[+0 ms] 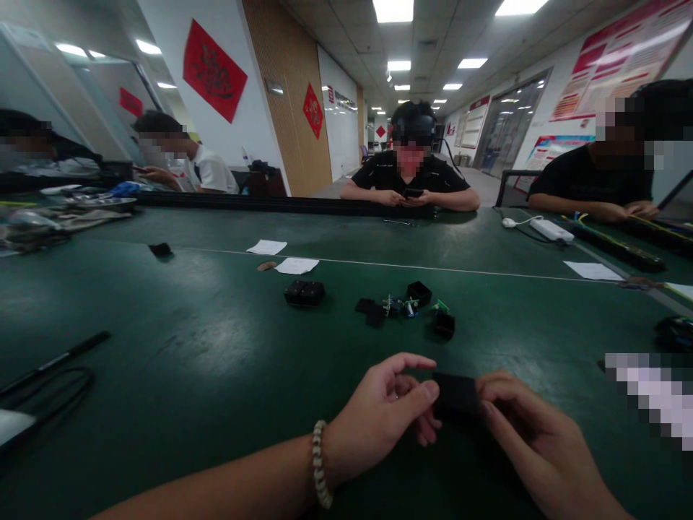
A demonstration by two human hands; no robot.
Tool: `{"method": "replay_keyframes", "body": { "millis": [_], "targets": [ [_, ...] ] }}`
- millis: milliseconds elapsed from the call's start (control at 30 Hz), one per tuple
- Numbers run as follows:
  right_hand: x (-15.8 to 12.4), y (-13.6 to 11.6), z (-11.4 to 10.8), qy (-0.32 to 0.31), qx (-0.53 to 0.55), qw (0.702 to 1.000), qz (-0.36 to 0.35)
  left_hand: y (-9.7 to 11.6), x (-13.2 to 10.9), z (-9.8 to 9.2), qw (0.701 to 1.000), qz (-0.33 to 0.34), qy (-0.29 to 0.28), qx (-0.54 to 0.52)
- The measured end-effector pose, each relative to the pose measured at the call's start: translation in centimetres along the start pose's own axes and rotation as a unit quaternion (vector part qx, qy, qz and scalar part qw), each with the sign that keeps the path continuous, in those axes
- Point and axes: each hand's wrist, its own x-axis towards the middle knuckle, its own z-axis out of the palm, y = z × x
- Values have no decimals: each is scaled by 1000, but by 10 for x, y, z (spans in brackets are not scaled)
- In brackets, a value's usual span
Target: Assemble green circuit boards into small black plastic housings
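A small black box point(456, 396) is held above the table between my two hands. My left hand point(393, 401), with a beaded bracelet at the wrist, has its thumb against the box's left end; the index finger is stretched along the top and the other fingers curl below. At the box's right end my right hand point(533, 426) pinches it between thumb and fingers. Beyond my hands lie an open black case point(445, 325), another open case point(419, 292), small circuit boards point(401, 306) and flat black pieces point(371, 311).
Two black boxes point(304, 293) stand together on the green table point(189, 404). White papers point(297, 266) lie farther back. A black cable point(59, 361) is at left, a white power strip point(551, 231) at right. Several people sit around; one person point(410, 177) faces me across the table.
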Motion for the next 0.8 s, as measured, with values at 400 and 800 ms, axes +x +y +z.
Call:
{"method": "replay_keyframes", "body": {
  "millis": [400,800],
  "targets": [
    [-1,2,0,4,3,1000,-15,0,0,2,1000,10,-2,0],
    [1,2,1,32,-1,999,-22,-5,1,-2,999,21,7,-23]
  ]
}}
